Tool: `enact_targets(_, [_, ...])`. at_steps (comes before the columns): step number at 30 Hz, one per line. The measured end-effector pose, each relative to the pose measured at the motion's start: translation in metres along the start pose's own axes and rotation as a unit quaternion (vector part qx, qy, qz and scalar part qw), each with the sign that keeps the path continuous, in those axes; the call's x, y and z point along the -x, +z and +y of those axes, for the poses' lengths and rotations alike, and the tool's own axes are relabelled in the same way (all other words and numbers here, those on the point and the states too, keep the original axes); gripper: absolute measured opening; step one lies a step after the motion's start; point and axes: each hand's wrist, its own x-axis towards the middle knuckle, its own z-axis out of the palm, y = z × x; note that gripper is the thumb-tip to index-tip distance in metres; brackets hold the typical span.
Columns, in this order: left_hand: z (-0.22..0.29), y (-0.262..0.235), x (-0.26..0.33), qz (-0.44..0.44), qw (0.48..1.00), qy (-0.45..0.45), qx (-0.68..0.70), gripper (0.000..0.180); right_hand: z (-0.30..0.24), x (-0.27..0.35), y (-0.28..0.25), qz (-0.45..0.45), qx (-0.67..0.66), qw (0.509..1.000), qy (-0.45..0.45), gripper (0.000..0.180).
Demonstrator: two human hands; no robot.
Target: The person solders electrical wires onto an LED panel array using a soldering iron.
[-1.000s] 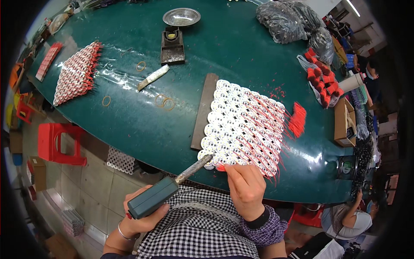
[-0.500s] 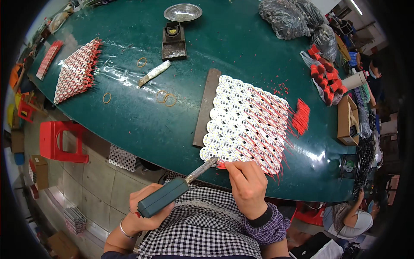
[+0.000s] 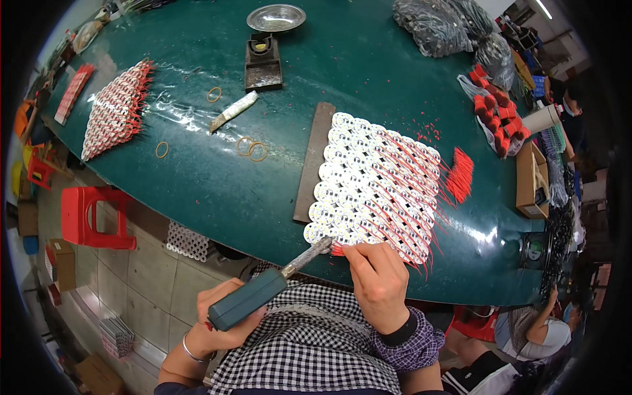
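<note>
My left hand (image 3: pixel 227 313) is closed round the dark green handle of a soldering iron (image 3: pixel 249 300). Its metal tip rests at the near left corner of a panel of round white LED circuit boards (image 3: pixel 349 172). Beside the tip, my right hand (image 3: pixel 382 283) pinches a small bunch of red wires (image 3: pixel 338 250) against the panel's near edge. Thin red wires lie slantwise over the right half of the panel. A flat brown bar (image 3: pixel 314 163) runs along its left side. A pile of short red wires (image 3: pixel 459 175) lies just right of the panel.
On the green table (image 3: pixel 217 178) are a soldering iron stand (image 3: pixel 263 66), a metal bowl (image 3: pixel 276 18), a wrapped stick (image 3: pixel 234 112) and several rubber bands. A wired stack of boards (image 3: pixel 117 108) lies at left, bundled red wires (image 3: pixel 500 118) at right. A red stool (image 3: pixel 99 217) stands at left.
The view has shifted very slightly. Both hands, the soldering iron and the panel keep nearly the same places. At lower right, the seated person's surroundings look slightly different.
</note>
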Motion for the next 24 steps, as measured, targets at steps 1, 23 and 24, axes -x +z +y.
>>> enact_targets(1, [-0.002, 0.000, 0.003, 0.012, 1.000, 0.002, -0.005, 0.020, 0.000, 0.000, 0.000, -0.001, -0.001, 1.000, 0.001, 0.031])
enact_targets(23, [0.003, 0.004, -0.008, 0.003, 1.000, 0.007, 0.011, 0.028, 0.006, 0.005, -0.002, 0.046, -0.007, 0.998, 0.031, 0.031])
enact_targets(24, [0.004, 0.004, -0.009, 0.003, 1.000, 0.006, 0.011, 0.028, 0.007, 0.005, -0.002, 0.042, -0.009, 0.999, 0.030, 0.031])
